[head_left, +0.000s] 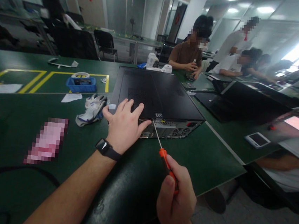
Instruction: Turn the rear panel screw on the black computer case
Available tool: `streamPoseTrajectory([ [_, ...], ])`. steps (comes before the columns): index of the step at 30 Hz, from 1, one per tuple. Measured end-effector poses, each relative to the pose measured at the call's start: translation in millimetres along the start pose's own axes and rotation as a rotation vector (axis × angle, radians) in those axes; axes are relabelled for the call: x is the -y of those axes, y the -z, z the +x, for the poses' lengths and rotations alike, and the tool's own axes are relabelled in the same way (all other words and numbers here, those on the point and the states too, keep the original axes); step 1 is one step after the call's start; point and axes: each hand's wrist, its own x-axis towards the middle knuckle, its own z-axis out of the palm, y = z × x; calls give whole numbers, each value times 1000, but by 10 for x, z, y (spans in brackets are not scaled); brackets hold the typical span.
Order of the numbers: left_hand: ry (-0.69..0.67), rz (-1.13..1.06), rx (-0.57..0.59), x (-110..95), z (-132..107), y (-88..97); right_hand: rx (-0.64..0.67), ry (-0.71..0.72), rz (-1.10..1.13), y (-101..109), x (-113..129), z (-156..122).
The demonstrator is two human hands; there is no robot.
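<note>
A black desktop computer case (157, 88) lies on its side on the green table, its rear panel with a fan grille (181, 132) facing me. My left hand (125, 123) rests open on the near left part of the case, fingers spread over the top and thumb along the rear edge. In my right hand (176, 199) is a screwdriver (164, 157) with an orange and black handle. Its long metal shaft points away from me, and the tip meets the rear edge of the case near my left thumb. Whatever the tip touches is too small to make out.
Left of the case lie work gloves (93, 110), a blue tray (81, 85) with small parts, a tape roll (80, 74) and a pink packet (47, 141). Another black case (256, 101) and a phone (258, 139) are at right. Several people work nearby.
</note>
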Motion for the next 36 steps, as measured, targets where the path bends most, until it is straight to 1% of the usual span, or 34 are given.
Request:
streamPoseTrajectory([
  [3, 4, -1, 7, 7, 0, 6, -28, 28, 2, 10, -9, 6],
  [8, 4, -7, 15, 10, 4, 8, 27, 13, 29, 15, 23, 22],
  [12, 9, -7, 15, 9, 4, 3, 5, 0, -74, -24, 48, -2],
  [15, 16, -14, 22, 11, 3, 5, -30, -42, -127, -37, 18, -59],
  [18, 16, -18, 20, 14, 5, 4, 2, -81, -27, -18, 1, -62],
  [21, 11, -17, 15, 15, 5, -1, 24, -98, 62, -4, 41, 4],
  [23, 6, -17, 16, 15, 4, -3, 20, -99, 39, -10, 80, 39],
  [25, 5, -17, 17, 14, 1, -1, 6, -88, -30, -24, 101, 33],
  [27, 6, -18, 21, 14, 0, 3, -17, -81, -86, -36, 90, -10],
  [31, 11, -22, 28, 16, 2, 8, -31, -127, -88, -29, 27, -70],
  [33, 14, -25, 27, 16, 4, 7, -26, -118, -97, -18, 10, -46],
  [36, 16, -25, 27, 15, 4, 6, -44, -53, -102, -13, 7, 10],
])
